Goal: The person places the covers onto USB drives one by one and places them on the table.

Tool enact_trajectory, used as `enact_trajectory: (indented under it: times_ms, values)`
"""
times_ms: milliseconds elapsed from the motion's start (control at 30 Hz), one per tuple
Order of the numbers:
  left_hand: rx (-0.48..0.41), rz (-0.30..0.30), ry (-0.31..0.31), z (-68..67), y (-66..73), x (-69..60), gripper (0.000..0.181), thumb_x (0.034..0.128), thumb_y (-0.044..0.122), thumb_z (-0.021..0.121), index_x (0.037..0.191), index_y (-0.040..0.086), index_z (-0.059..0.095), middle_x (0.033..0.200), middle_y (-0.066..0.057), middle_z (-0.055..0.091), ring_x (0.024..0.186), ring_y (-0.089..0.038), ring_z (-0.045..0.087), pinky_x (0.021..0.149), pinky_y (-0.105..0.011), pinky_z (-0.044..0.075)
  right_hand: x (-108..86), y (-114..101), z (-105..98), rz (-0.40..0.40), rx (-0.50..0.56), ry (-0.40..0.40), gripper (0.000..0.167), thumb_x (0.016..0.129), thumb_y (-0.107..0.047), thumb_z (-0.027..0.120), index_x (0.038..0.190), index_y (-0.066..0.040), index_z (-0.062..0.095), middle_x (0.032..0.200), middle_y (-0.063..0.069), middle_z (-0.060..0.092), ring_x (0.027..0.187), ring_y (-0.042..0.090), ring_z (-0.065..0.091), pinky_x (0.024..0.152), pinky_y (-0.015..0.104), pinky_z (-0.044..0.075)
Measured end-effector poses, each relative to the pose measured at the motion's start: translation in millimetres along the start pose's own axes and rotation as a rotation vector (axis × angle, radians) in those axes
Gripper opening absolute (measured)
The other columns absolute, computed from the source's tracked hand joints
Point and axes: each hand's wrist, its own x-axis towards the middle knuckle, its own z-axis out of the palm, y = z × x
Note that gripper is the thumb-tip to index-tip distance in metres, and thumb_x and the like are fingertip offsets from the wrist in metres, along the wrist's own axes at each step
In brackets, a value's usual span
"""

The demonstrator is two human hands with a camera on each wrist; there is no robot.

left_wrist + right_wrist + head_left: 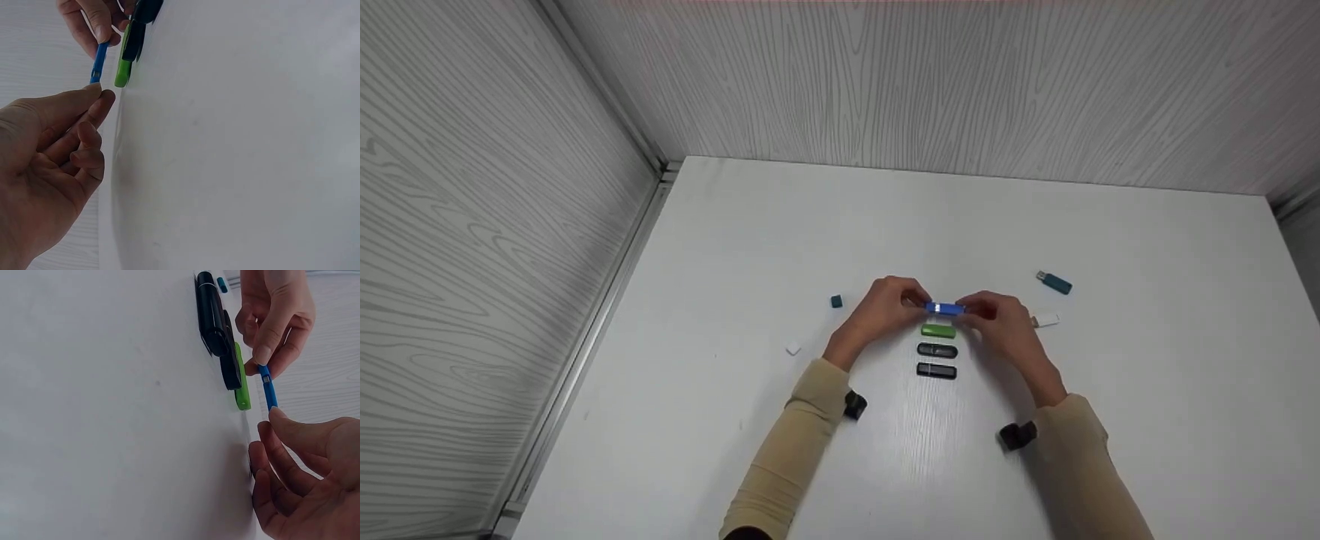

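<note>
As the head view shows, our left hand point(887, 306) and right hand point(1003, 321) pinch a blue USB stick point(952, 309) between them. In the left wrist view, shallow fingertip holds could let it slip; in the right, uneven force could skew its cap point(263, 371).

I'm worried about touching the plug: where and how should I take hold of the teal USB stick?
Probably pinch the teal USB stick by its body's long edges, from above: it lies on the table, bare metal plug toward the left, so that grip avoids the metal. The right hand is nearer.
</note>
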Motion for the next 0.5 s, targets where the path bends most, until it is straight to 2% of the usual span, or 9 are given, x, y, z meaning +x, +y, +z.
enact_trajectory:
  times_ms: [267,500]
  values:
    - [0.022,0.008,0.001,-1.2,3.5,0.8,0.017,0.0982,0.014,0.075,0.114,0.010,0.079,0.113,-0.005,0.079,0.108,-0.017,0.070,0.098,-0.034,0.055,0.5,-1.2,3.9,-0.028,0.000,0.027,0.025,0.101,-0.014,0.072,0.124,-0.006,0.076,0.115,0.017,0.077,0.099,0.025,0.063,0.086,0.028,0.048]
    - [0.042,0.011,0.005,-0.9,4.2,2.0,0.018,0.0985,0.013,0.074,0.115,0.008,0.080,0.114,-0.008,0.078,0.107,-0.019,0.069,0.096,-0.033,0.054,0.1,-4.3,7.7,-0.016,0.026,0.055,0.024,0.101,-0.013,0.071,0.123,-0.005,0.077,0.114,0.017,0.078,0.099,0.024,0.066,0.083,0.022,0.049]
